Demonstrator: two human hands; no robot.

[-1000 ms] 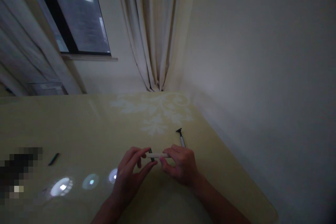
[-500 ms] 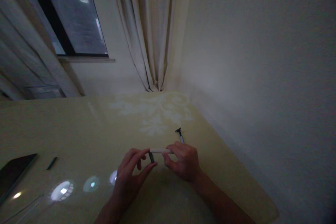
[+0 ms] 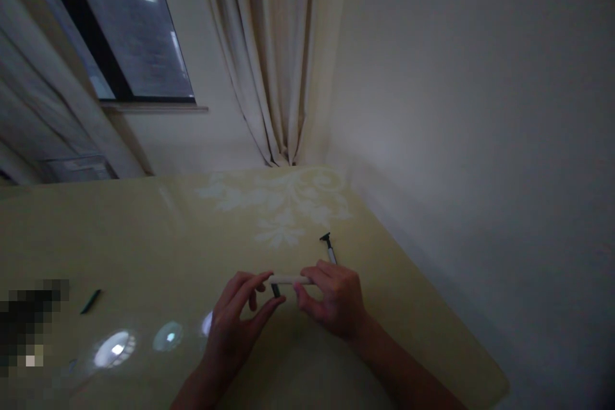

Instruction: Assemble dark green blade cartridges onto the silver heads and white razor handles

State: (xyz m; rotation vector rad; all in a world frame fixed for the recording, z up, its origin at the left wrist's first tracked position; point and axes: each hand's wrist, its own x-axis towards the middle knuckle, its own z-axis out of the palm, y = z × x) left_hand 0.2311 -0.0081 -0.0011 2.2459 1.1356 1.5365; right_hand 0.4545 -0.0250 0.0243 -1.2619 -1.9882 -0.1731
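My left hand (image 3: 240, 317) pinches a short, dark green-black piece (image 3: 275, 290) between thumb and fingertips, holding it roughly upright. Resting across the top of that piece is the left end of a slim pale stick (image 3: 287, 280), held level. The stick's other end is gripped by my right hand (image 3: 331, 298), between thumb and fingers, which hide that end. Just beyond my right hand a razor (image 3: 330, 248) with a black head and grey handle lies on the table; the hand covers its lower part.
The glossy yellowish table (image 3: 144, 243) has a pale floral pattern and light reflections. A small dark strip (image 3: 91, 302) lies at the left, beside a pixelated dark area. The wall (image 3: 456, 141) borders the table's right edge; a curtain (image 3: 273, 64) hangs behind.
The pale stick sits slightly lower, and my right thumb has shifted a little left along it. My left hand keeps its pinch on the dark piece. The whole view has moved slightly.
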